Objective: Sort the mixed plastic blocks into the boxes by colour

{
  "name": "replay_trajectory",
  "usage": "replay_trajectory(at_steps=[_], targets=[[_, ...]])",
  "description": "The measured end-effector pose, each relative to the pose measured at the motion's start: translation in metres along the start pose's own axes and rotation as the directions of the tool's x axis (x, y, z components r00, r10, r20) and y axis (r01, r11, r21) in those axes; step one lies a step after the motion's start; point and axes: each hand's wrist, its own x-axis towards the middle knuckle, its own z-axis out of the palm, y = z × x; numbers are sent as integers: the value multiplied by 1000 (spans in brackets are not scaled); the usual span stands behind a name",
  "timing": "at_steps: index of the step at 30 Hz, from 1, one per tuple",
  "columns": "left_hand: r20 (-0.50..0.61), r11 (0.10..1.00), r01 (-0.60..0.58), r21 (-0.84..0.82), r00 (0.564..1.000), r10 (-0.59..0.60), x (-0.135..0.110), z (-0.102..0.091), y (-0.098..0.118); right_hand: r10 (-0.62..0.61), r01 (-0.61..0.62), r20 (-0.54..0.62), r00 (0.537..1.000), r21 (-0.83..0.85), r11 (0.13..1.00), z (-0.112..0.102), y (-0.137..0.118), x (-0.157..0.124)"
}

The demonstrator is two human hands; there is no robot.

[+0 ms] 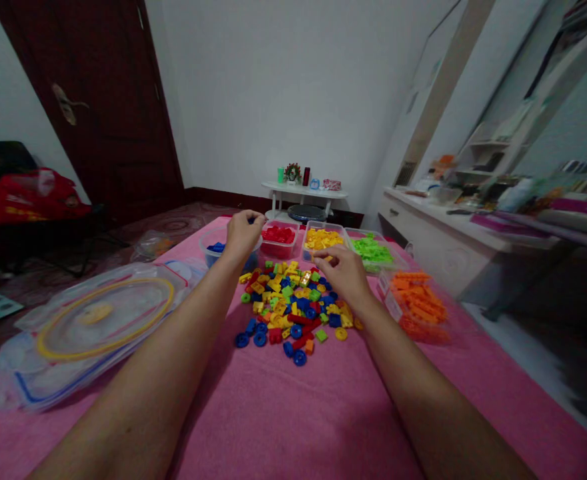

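Note:
A heap of mixed coloured toy bricks (293,303) lies on a pink cloth (298,407). Behind it stand clear tubs: blue pieces (216,248), red pieces (278,235), yellow pieces (323,239), green pieces (372,251), and orange pieces (417,300) at the right. My left hand (243,235) hovers over the blue tub, fingers pinched on a small blue piece. My right hand (343,270) is at the far edge of the heap, near the yellow tub, fingers pinched on a small yellow piece.
A clear plastic zip bag (88,327) with a yellow ring lies at the left on the cloth. A small white table (306,193) stands by the far wall. A dark door (103,100) is at the left, a white counter (438,220) at the right.

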Motion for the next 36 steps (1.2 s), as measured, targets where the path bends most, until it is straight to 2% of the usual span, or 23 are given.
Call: replay_trajectory(at_steps=[2,4,6,8,9,11,12,13,15,17,20,24,26,30,32,34,36], targets=[[-109,949,-126,290,980,164,7,-10,-11,15,-12,74,997,-37,999,6,3,-3],[-83,879,-162,448,972,221,9,-11,-18,28,-18,161,987,-63,998,11,5,-6],[13,831,-221,510,968,250,5,-7,-17,23,-6,233,972,-71,997,15,5,-9],[208,803,-330,495,943,259,-3,2,-11,-24,45,291,956,-65,997,19,4,-12],[345,795,-388,466,907,241,-7,6,-8,-57,80,322,945,-59,995,21,3,-14],[591,774,-469,425,792,155,-15,12,-1,-105,135,384,917,-53,989,25,0,-18],[666,753,-493,436,739,98,-19,15,1,-114,150,414,903,-54,987,27,-2,-19],[707,721,-513,466,706,45,-22,16,2,-120,161,443,888,-56,985,29,-3,-21],[720,647,-535,543,693,-31,-24,17,0,-140,190,489,861,-53,980,33,-7,-24],[726,615,-543,571,684,-70,-22,15,-4,-171,226,520,837,-43,973,37,-10,-26],[776,644,-555,527,623,-99,-16,11,-9,-192,247,531,826,-35,968,38,-11,-26],[810,655,-537,532,549,-207,-14,4,-7,-181,239,505,844,-52,970,34,-7,-22],[798,624,-538,568,545,-256,-16,3,-3,-154,221,507,848,-74,972,33,-5,-21],[767,481,-619,621,606,-210,-20,7,-3,-105,186,533,840,-100,977,32,-5,-20],[759,444,-636,632,623,-189,-20,10,-5,-89,165,527,845,-100,981,33,-7,-21],[757,452,-630,632,627,-184,-19,11,-6,-81,154,518,851,-101,983,31,-9,-21],[764,499,-613,613,621,-175,-19,9,-4,-67,138,495,866,-110,984,28,-10,-20]])
